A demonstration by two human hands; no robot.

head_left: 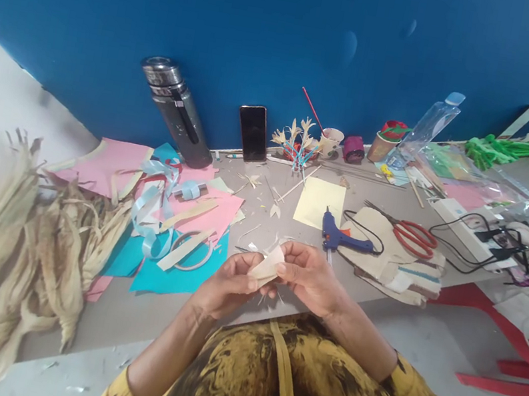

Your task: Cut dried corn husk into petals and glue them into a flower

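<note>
A small pale piece of husk or paper (268, 266) is pinched between both hands near the table's front edge. My left hand (234, 281) grips its lower left part, fingers closed. My right hand (309, 276) holds its upper right side between thumb and fingers. Just behind lie thin pale scraps and a small cut piece (275, 210). A blue glue gun (346, 239) rests right of my right hand, beside a yellow sheet (321, 201). To the left, a tape roll (204, 257) lies on blue paper (169, 280) with pale strips across it.
Dried husks (51, 257) cover the left side. A dark flask (183, 120), phone (253, 134) and husk flowers (299, 143) stand along the wall. Red-handled scissors (414, 238) lie on a glove (385, 265). A power strip (472, 233) and cables occupy the right.
</note>
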